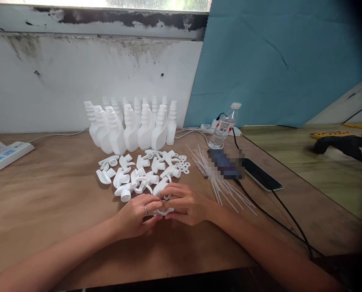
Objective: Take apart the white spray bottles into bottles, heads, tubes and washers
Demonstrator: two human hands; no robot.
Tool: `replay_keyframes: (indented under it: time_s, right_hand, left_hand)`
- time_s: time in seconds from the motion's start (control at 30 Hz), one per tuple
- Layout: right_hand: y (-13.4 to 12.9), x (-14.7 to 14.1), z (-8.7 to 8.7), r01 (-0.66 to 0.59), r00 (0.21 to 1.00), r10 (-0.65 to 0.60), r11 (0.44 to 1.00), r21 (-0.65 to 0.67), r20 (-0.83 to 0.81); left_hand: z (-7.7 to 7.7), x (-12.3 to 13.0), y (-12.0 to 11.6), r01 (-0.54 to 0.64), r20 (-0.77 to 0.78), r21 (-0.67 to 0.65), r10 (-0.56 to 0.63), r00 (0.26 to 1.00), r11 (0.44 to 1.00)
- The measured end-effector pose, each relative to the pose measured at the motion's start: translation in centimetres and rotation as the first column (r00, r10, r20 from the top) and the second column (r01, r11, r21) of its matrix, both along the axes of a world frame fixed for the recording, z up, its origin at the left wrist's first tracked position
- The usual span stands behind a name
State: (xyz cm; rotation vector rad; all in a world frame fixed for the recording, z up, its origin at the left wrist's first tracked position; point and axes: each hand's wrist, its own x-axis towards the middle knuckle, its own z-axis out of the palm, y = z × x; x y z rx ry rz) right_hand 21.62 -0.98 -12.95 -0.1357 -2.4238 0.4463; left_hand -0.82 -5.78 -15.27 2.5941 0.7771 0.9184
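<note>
My left hand (135, 215), with a ring on one finger, and my right hand (187, 205) meet near the front of the table. Between them is a white plastic spray-head part (162, 211), gripped by the fingers of both hands and mostly covered by them. Just beyond my fingers lies a loose pile of white trigger spray heads (136, 176). Several small white ring washers (184, 165) are at the right side of that pile.
White spray bottles (132, 129) without tops stand in rows behind the pile. To the right are thin white tubes (219, 186), a clear water bottle (223, 127), a phone (263, 174) and black cables (293, 223). A power strip (10, 156) lies at the left.
</note>
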Motion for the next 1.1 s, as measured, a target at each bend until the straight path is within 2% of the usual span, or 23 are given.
replay_keyframes:
  time_s: [0.2, 0.3, 0.4, 0.47, 0.57, 0.67, 0.77, 0.83, 0.9, 0.93, 0.97, 1.0, 1.03, 1.07, 1.1]
  right_hand:
    - [-0.1, -0.2, -0.6, 0.017, 1.000, -0.015, 0.992, 0.124, -0.016]
    - [-0.6, -0.1, -0.3, 0.106, 0.993, -0.114, 0.967, 0.231, 0.021]
    - [-1.1, -0.1, 0.0, 0.204, 0.966, -0.245, 0.919, 0.339, 0.083]
    - [-1.5, -0.3, -0.1, 0.228, 0.957, -0.278, 0.900, 0.372, 0.087]
    - [-1.7, -0.7, -0.2, 0.218, 0.964, -0.252, 0.932, 0.289, 0.086]
    - [-1.8, -0.7, -0.1, 0.172, 0.980, -0.179, 0.982, 0.083, 0.082]
    - [-1.4, -0.5, 0.3, 0.102, 0.995, -0.100, 0.989, -0.111, 0.023]
    - [-0.8, 0.0, 0.6, 0.116, 0.990, -0.129, 0.973, -0.198, -0.053]
    - [0.4, 1.0, 1.0, 0.247, 0.955, -0.273, 0.948, -0.200, -0.116]
    - [1.2, 1.6, 1.2, 0.355, 0.919, -0.376, 0.920, -0.167, -0.117]
    - [2.0, 2.5, 1.4, 0.484, 0.864, -0.493, 0.869, -0.103, -0.099]
    - [2.9, 3.5, 1.7, 0.611, 0.791, -0.611, 0.791, -0.011, -0.011]
    - [3.7, 4.6, 2.1, 0.719, 0.681, -0.723, 0.690, 0.079, 0.113]
    - [4.5, 5.7, 2.5, 0.810, 0.531, -0.815, 0.569, 0.144, 0.233]
    - [5.1, 6.9, 2.9, 0.872, 0.389, -0.856, 0.462, 0.164, 0.341]
  left_hand:
    - [0.1, 0.4, 0.0, -0.008, -0.004, -0.008, 0.008, 1.000, 1.000]
    - [0.1, 0.4, 0.0, 0.010, 0.004, 0.001, -0.010, 1.000, 1.000]
    - [0.1, 0.2, 0.0, 0.010, 0.006, 0.021, -0.011, 1.000, 1.000]
    - [0.0, 0.0, 0.0, 0.003, 0.009, 0.020, -0.003, 1.000, 1.000]
    - [-0.1, -0.1, 0.1, -0.004, 0.008, 0.017, 0.003, 1.000, 1.000]
    - [-0.2, 0.0, 0.0, -0.007, 0.009, 0.008, 0.007, 1.000, 1.000]
    - [-0.2, 0.0, 0.0, -0.017, 0.019, 0.013, 0.017, 1.000, 1.000]
    - [-0.2, 0.0, 0.0, -0.013, 0.025, 0.017, 0.012, 1.000, 1.000]
    - [-0.3, 0.0, 0.0, -0.007, 0.036, 0.012, 0.006, 0.999, 1.000]
    - [-0.3, 0.0, 0.0, -0.008, 0.047, 0.008, 0.008, 0.999, 1.000]
    - [-0.4, 0.0, 0.0, -0.013, 0.057, 0.000, 0.013, 0.998, 1.000]
    - [-0.5, 0.0, 0.0, -0.020, 0.063, -0.009, 0.020, 0.998, 1.000]
    - [-0.6, 0.0, 0.0, -0.029, 0.065, -0.019, 0.030, 0.997, 0.999]
    - [-0.7, 0.0, 0.0, -0.040, 0.065, -0.024, 0.041, 0.997, 0.999]
    - [-0.7, 0.0, 0.0, -0.057, 0.064, -0.026, 0.059, 0.996, 0.998]
